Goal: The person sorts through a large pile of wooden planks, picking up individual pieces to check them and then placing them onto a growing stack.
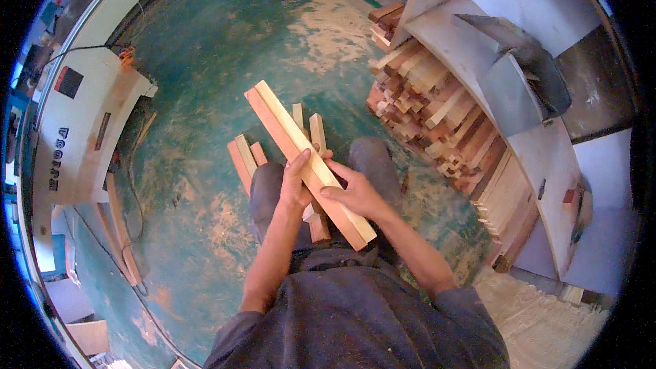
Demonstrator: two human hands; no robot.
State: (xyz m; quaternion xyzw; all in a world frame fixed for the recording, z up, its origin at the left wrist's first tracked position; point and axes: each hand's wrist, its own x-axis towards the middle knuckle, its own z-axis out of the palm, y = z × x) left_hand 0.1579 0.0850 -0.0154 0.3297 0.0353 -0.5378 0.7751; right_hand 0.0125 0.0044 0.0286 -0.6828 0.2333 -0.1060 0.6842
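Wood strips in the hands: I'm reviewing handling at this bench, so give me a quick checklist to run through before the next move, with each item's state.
1. Left hand on the long wood strips: ok.
2. Right hand gripping the same strips: ok.
3. Strips lying flush together: ok.
4. Strips clear of the stacked wood at the right: ok.
5. Short pieces below the knees stable: cannot tell.
6. Machine blade stopped: cannot tell.

The worn green concrete floor [225, 48] was dusted with pale sawdust. A stack of short reddish and pale wooden sticks [427, 106] lay on it at the far right. Thin wooden strips [119, 232] lay at the near left.
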